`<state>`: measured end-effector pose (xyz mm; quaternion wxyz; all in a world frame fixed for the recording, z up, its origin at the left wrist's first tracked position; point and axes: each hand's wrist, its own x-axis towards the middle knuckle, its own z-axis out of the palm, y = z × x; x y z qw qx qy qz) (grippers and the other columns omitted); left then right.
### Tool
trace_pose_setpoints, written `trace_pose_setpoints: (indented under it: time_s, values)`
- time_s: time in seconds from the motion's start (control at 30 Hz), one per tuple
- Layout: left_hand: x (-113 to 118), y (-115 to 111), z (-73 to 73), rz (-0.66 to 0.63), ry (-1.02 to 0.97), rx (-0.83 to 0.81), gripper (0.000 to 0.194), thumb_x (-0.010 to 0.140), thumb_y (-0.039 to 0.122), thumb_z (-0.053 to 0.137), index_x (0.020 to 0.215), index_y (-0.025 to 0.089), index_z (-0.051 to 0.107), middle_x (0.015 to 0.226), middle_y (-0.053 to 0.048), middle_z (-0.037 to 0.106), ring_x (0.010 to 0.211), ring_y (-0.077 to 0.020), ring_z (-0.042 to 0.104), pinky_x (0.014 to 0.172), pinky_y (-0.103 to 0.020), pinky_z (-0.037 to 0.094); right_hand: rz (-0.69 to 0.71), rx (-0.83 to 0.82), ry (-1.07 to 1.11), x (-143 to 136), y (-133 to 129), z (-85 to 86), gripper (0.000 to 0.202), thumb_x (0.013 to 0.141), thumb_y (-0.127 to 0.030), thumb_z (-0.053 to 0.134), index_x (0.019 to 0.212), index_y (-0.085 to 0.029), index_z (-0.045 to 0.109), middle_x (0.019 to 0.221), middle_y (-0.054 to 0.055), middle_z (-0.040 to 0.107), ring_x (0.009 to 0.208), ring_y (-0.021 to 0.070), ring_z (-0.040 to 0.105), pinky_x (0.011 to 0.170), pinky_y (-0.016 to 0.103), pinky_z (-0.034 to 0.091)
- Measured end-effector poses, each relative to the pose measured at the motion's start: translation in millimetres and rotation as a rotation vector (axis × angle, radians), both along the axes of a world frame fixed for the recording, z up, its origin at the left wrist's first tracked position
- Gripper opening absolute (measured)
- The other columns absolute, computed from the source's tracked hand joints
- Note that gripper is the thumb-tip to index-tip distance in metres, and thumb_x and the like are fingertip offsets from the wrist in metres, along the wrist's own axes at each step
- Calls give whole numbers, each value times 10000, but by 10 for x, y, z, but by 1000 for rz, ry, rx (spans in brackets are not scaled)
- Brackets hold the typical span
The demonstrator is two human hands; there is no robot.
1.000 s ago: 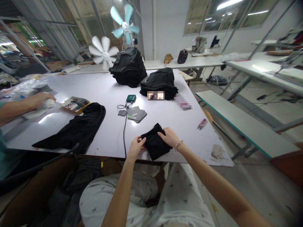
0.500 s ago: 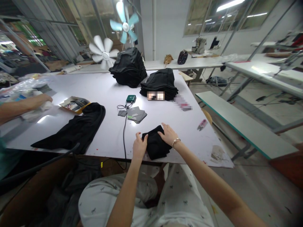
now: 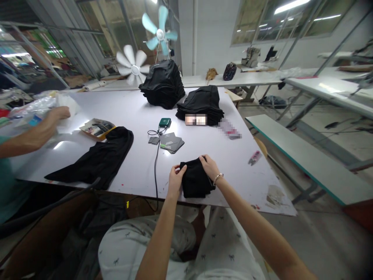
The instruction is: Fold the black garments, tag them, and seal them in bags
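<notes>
A folded piece of black fabric (image 3: 196,181) lies at the table's near edge, in front of me. My left hand (image 3: 176,179) grips its upper left corner, with the thumb on top and the fingers curled at the side. At the upper right corner, my right hand (image 3: 209,168), with a bracelet at the wrist, holds the edge between thumb and fingers. Beyond the fabric lie several dark grey cards (image 3: 172,142), by a small green device (image 3: 165,122) with a cable. A pink-handled thread snipper (image 3: 254,158) rests to the right.
Two stacks of black garments, a tall one (image 3: 163,83) and a lower one (image 3: 201,103), stand at the back. Left are a black garment (image 3: 99,159) and an open box (image 3: 97,128). A co-worker's arm (image 3: 37,130) reaches in. A bench (image 3: 294,155) stands right.
My right hand has closed onto the fabric's upper right corner, and the fabric lies straighter. The co-worker's hand has lifted something white and translucent. The view has shifted slightly.
</notes>
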<state>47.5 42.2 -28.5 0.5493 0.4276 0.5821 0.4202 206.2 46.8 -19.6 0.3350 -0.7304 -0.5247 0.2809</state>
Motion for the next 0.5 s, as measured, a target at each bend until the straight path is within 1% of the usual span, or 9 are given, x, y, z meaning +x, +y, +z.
trace_pose_setpoints:
  time_s: [0.07,0.13,0.2,0.23,0.3,0.37,0.43,0.5]
  values:
    - [37,-34,13,-9,-140,-75,418,661,399,654,969,151,519,774,-57,631,666,-148,611,590,-238,472,-22,44,80,-4,-48,-13,272,850,-353,328,919,-179,525,963,66,603,915,169,544,827,285,389]
    - [62,-68,35,-15,-323,-144,381,631,352,686,915,146,538,789,-61,641,694,-159,621,629,-253,485,-41,69,154,-2,-72,-36,265,833,-368,347,907,-181,521,956,53,596,912,158,540,827,274,398]
    - [76,-97,61,5,-481,-167,337,602,289,706,864,148,547,790,-53,649,717,-171,628,673,-272,491,-60,72,220,15,-77,-58,290,804,-404,397,939,-173,509,986,62,583,928,164,535,823,278,410]
    - [78,-111,75,21,-530,-153,327,597,265,707,858,153,545,787,-45,652,729,-175,630,692,-280,491,-65,65,250,28,-76,-63,327,787,-427,424,972,-168,497,1004,71,576,930,170,537,813,282,420]
    - [76,-139,101,48,-609,-112,333,597,231,701,877,167,533,809,-31,656,771,-180,629,735,-293,487,-53,36,311,58,-78,-54,420,763,-480,457,1035,-161,473,1012,83,578,901,178,557,769,287,449]
    - [65,-168,125,39,-669,-75,344,609,217,688,908,175,523,868,-30,654,828,-182,621,781,-299,476,-11,1,362,81,-92,-17,475,762,-522,451,1074,-164,461,973,78,599,840,176,582,710,283,473]
    - [44,-195,143,-11,-695,-54,355,626,215,672,944,172,520,925,-42,646,874,-187,610,812,-303,465,42,-21,384,83,-119,35,479,777,-537,428,1086,-173,464,938,66,615,799,170,593,672,274,481]
    - [17,-209,149,-74,-687,-76,389,644,232,662,999,169,515,948,-54,638,886,-192,605,819,-309,462,88,-19,369,64,-152,81,452,804,-520,392,1102,-186,458,930,50,618,791,161,590,666,269,477]
